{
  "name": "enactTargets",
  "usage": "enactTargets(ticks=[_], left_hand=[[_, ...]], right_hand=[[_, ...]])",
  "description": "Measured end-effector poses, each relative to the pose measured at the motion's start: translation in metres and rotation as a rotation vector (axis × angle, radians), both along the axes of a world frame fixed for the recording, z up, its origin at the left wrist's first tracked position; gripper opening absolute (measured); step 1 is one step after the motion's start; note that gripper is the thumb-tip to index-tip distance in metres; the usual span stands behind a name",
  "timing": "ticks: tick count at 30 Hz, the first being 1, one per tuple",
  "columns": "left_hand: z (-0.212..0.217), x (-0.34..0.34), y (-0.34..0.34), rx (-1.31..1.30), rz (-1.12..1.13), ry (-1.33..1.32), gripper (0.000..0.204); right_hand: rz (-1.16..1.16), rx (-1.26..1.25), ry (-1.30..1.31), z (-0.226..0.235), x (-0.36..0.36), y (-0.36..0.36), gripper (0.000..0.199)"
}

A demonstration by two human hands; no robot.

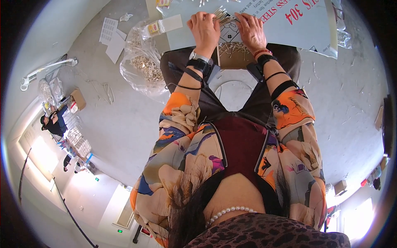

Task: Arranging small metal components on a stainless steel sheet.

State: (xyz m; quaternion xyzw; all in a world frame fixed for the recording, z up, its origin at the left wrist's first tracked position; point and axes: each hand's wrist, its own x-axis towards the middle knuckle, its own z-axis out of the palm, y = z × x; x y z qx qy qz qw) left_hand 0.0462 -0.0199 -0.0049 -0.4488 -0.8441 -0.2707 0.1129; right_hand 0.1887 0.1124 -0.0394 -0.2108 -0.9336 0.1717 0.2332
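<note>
A bundle of thin, pale cotton swabs (223,17) fans out from my left hand (204,32), whose fingers are closed around it. Beside the bundle's right end is my right hand (251,32), its fingers curled and brought together; what sits between its fingertips is too small to make out. Just below both hands, an open brown cardboard box (235,63) between my knees holds many loose swabs (232,48). Under the hands lies a pale printed sheet (285,31) covering the work surface.
On the left, a clear plastic bag (131,78) full of swabs stands by my knee. A small pack with a yellow label (154,29) lies on the sheet's left edge. White cards (114,51) and scattered swabs are on the floor. People (53,124) work far left.
</note>
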Motion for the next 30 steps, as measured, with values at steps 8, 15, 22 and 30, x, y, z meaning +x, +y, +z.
enactTargets(ticks=[8, 15, 22, 30], left_hand=[[-0.005, -0.004, 0.002, -0.073, -0.042, 0.001, 0.010], [-0.010, -0.004, 0.001, -0.046, -0.081, -0.001, 0.009], [-0.007, -0.006, 0.001, -0.011, -0.060, -0.008, 0.010], [-0.006, -0.008, 0.001, -0.075, -0.089, 0.015, 0.010]], right_hand=[[-0.004, 0.002, 0.001, -0.001, 0.001, 0.001, 0.039], [0.000, -0.007, -0.007, 0.000, 0.001, 0.001, 0.039], [-0.004, -0.007, -0.013, -0.001, 0.002, 0.001, 0.039], [0.000, 0.011, -0.012, 0.000, 0.003, 0.001, 0.039]])
